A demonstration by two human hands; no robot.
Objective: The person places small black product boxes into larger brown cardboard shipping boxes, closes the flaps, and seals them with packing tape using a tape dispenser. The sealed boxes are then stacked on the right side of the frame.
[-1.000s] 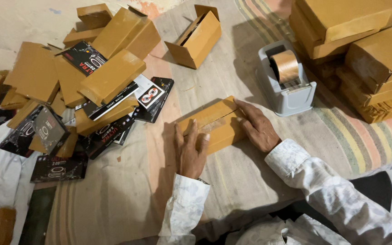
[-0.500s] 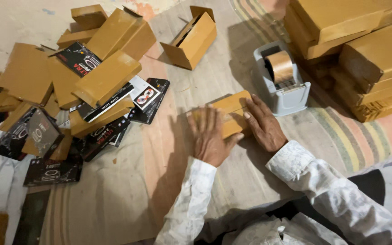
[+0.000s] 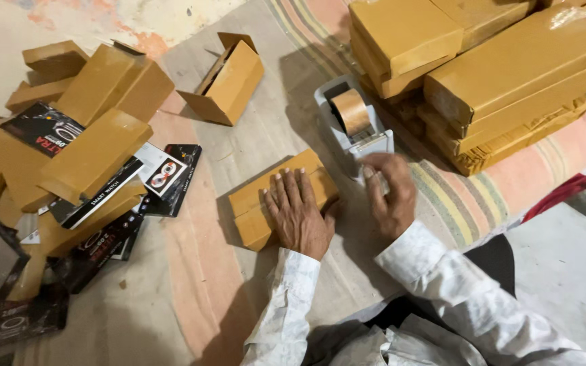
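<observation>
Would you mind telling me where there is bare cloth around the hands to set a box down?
Free: the cloth between the open carton, the tape dispenser and the brown box under the left hand; also the strip between that box and the left pile. Crowded: the pile itself, and the stacked boxes beyond the right hand.

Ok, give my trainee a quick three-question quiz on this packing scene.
1. True or false: the left hand lies flat on the brown box.
2. What is the right hand touching? A) open box B) tape dispenser C) black carton
3. Where is the box stack: on the person's left or right?

Key: 1 true. 2 B, the tape dispenser. 3 right.
</observation>
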